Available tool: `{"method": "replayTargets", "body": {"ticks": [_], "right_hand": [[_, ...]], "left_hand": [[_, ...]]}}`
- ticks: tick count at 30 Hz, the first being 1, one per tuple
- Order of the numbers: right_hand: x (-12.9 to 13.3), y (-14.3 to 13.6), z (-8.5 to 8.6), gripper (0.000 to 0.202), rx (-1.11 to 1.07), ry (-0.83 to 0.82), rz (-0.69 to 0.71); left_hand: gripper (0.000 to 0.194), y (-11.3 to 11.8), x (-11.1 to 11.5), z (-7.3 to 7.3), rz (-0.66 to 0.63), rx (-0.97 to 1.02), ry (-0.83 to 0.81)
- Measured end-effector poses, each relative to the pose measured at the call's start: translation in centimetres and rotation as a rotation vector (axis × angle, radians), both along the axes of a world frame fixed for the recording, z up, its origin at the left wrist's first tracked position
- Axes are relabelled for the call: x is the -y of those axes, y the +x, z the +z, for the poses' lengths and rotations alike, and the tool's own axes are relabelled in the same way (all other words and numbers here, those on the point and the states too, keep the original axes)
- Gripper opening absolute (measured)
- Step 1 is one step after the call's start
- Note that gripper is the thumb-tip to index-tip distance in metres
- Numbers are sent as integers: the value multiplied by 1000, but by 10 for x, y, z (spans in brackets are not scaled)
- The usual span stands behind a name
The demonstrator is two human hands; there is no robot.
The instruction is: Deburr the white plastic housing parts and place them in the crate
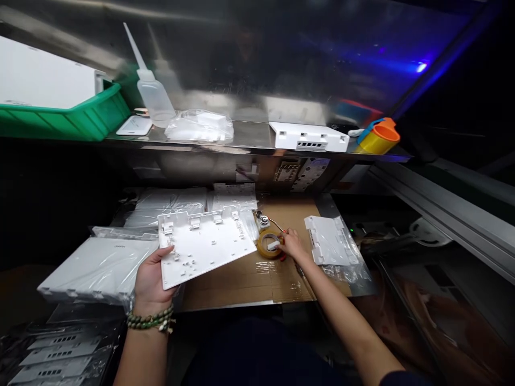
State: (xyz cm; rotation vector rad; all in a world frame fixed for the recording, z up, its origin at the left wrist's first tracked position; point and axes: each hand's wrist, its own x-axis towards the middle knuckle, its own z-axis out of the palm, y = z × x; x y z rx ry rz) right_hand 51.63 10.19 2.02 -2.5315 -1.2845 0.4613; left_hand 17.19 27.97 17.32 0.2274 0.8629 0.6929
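My left hand (152, 277) grips a white plastic cover (215, 251) by its left edge, with the thumb on the inner face. Clips and small posts on that inner face are turned up. My right hand (293, 244) is at the right rim of a roll of yellowish tape (262, 252), its fingers drawn together. A small white piece (272, 245) shows at these fingertips, within the ring of the roll; I cannot tell whether it is held. Behind the roll are a round metal-topped item (264, 220) and a thin rod. Red bits show beside the right fingers.
Cardboard (237, 284) covers the bench. Bagged white covers (100, 262) are stacked left, and another bagged part (332, 241) lies right. The shelf above holds a green bin (92, 115), a squeeze bottle (155, 99), a white cover (309, 136) and an orange-and-yellow tape holder (378, 138).
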Motion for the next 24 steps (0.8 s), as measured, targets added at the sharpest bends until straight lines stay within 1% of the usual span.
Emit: {"method": "replayTargets", "body": {"ticks": [2, 5, 7, 10, 12, 14, 15, 16, 17, 18, 19, 20, 21, 22, 23, 24], "right_hand": [[-4, 6, -10, 31, 15, -19, 36], [-7, 4, -19, 20, 21, 6, 125], [-9, -2, -24, 18, 7, 49, 191], [-15, -12, -34, 21, -36, 158, 259], [-19, -19, -42, 24, -75, 253, 266], [-22, -24, -46, 30, -114, 355, 225], [-23, -27, -44, 35, -126, 406, 183], [-23, -31, -38, 40, -127, 453, 130], [-23, -36, -28, 45, -137, 508, 68], [-22, -43, -12, 49, -174, 575, 8], [-21, -52, 8, 52, -213, 633, -28], [-19, -63, 33, 55, -338, 732, -53], [-16, -76, 61, 53, -464, 808, -8], [-13, -91, 90, 44, -553, 837, 103], [-11, -105, 118, 33, -593, 843, 239], [-8, -119, 143, 25, -584, 858, 375]], "left_hand": [[73, 4, 5, 7, 43, -30, 30], [72, 8, 11, 13, 77, -1, 8], [75, 9, 15, 16, 107, 44, -16], [79, 11, 19, 22, 153, 98, -25], [81, 13, 21, 26, 172, 127, -8], [82, 15, 25, 29, 198, 148, 30], [83, 16, 27, 31, 217, 154, 56], [83, 19, 30, 32, 240, 155, 83], [84, 22, 34, 33, 264, 155, 114], [85, 26, 38, 34, 289, 149, 149], [86, 31, 43, 35, 315, 135, 184], [88, 37, 48, 37, 340, 114, 220], [90, 44, 53, 38, 363, 90, 254], [92, 51, 58, 40, 382, 64, 283], [94, 59, 64, 42, 394, 42, 304], [95, 67, 69, 43, 394, 27, 317]]}}
